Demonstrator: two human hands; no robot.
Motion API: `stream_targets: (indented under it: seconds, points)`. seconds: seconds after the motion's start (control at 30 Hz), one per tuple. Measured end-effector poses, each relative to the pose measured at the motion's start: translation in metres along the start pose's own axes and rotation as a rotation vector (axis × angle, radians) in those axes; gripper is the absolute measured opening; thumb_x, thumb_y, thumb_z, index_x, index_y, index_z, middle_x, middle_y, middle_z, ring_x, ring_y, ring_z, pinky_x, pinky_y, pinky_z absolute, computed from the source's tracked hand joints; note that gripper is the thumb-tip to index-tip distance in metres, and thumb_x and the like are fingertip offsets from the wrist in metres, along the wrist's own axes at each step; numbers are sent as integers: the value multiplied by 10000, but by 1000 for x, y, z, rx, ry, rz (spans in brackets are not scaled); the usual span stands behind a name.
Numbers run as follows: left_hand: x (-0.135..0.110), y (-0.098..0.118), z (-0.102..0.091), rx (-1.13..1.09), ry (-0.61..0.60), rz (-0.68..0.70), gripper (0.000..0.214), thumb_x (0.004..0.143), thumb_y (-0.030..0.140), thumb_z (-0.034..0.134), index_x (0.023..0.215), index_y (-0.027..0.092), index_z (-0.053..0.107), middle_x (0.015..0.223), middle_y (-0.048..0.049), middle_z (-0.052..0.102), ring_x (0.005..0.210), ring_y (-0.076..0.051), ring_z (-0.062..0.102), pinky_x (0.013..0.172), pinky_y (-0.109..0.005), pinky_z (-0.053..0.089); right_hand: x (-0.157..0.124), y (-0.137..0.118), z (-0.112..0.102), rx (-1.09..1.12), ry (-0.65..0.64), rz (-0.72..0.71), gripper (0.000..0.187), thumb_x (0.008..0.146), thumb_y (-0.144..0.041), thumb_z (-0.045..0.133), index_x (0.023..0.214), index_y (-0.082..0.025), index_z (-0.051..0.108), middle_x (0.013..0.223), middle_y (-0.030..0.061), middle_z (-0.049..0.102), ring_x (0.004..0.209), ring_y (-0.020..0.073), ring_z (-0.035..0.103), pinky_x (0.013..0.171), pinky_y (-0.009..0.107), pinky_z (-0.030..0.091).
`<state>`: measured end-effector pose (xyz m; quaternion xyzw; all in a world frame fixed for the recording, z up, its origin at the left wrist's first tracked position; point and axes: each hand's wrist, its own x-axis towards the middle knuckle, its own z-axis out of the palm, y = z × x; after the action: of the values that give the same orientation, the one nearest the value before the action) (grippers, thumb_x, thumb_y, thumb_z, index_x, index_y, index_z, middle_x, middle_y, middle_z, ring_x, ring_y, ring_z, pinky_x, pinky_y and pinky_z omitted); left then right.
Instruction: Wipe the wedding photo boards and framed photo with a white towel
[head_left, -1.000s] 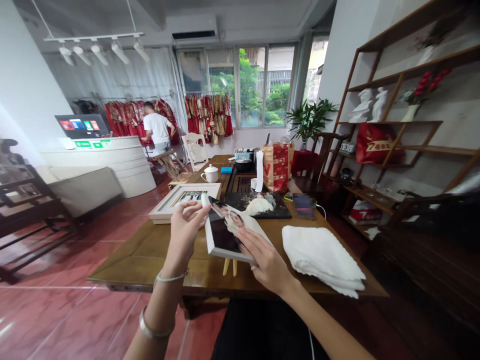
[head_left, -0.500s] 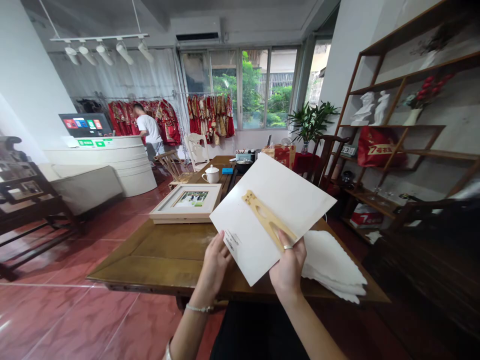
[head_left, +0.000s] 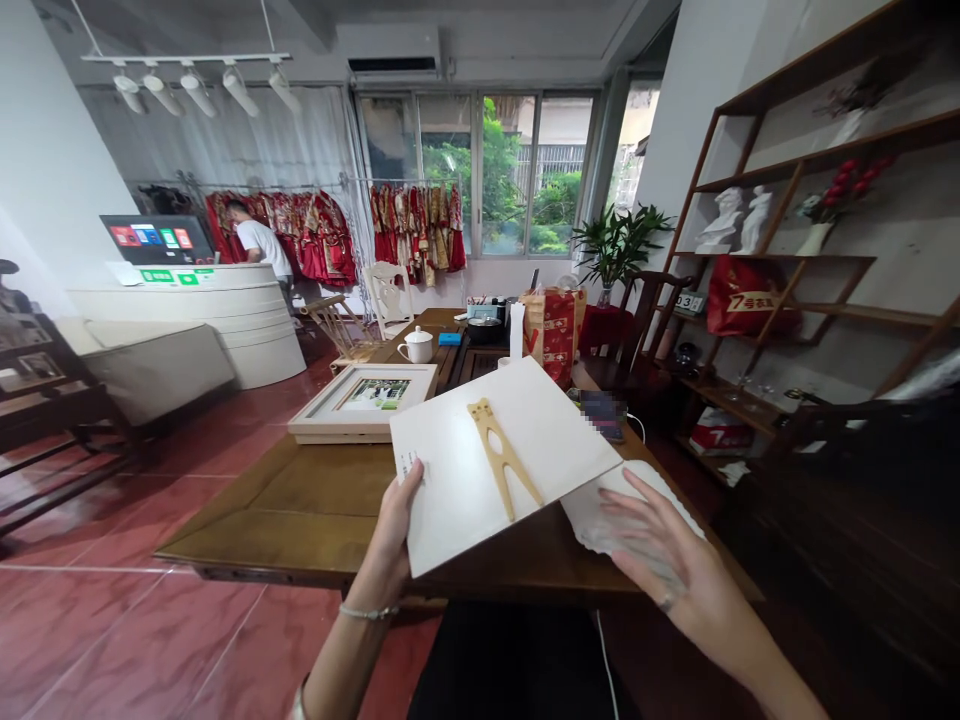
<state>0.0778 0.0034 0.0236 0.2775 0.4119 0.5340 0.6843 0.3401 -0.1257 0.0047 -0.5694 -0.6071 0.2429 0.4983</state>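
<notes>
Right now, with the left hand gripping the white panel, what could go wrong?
Slip or twist: the left hand grips the white panel at its left edge, while the right hand is open and seems off it, so the panel might tip.

Knock: the panel's upper left corner overlaps the framed picture in this view; if it is truly close, a swing could scrape it, though one view can't settle the gap.
</notes>
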Motion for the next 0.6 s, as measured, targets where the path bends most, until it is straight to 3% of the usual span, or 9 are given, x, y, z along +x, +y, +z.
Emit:
stream_targets:
  seconds: [0.07,0.17,0.27,0.4,0.47,0.53,0.6]
  points:
    - [4,6,-5,5,-4,-49,244,859,245,541,1024,76,600,710,-99,723,530,-186,681,517,-260,569,-4,15,-8,-345,45,-93,727,798,-333,602,1421,-300,229,1429,77,360,1280,292,363,1048,490,324]
    - [10,10,-10,29,-28,-100,238,847,230,555,1014,67,603,693,-103,722,519,-188,679,513,-256,565,3,40,-6,-616,-43,-190,762,789,-212,524,1447,-281,146,1495,47,231,1352,261,224,1084,464,269]
    - [15,9,-16,82,-43,-85,264,834,223,566,1043,64,594,687,-106,724,533,-209,686,519,-277,566,16,60,1,-679,-48,-216,837,673,-71,438,1445,-257,175,1450,48,337,1314,241,316,1045,456,333]
    - [20,5,-25,118,-59,-93,321,805,253,607,1068,70,592,724,-117,729,590,-234,699,551,-302,568,26,72,-3,-602,87,-256,704,567,-42,393,1221,-241,561,1190,46,611,1144,277,509,971,498,393]
    - [22,3,-30,131,-73,-114,322,800,264,616,1058,73,601,733,-123,729,603,-238,700,561,-306,567,27,69,-12,-467,249,-261,566,591,-75,438,1093,-233,647,1110,51,654,1055,297,565,950,506,410]
    - [25,3,-33,138,-78,-126,297,800,266,616,1026,74,611,726,-125,728,592,-233,697,555,-302,563,27,59,-23,-238,584,-207,445,617,-138,544,1040,-202,667,1082,70,665,992,312,598,921,504,437]
    - [29,4,-34,145,-79,-124,255,798,258,616,979,77,618,709,-119,725,559,-217,687,542,-292,557,28,46,-33,103,936,-121,443,614,-198,650,1057,-188,650,1118,77,649,1021,303,593,917,466,454]
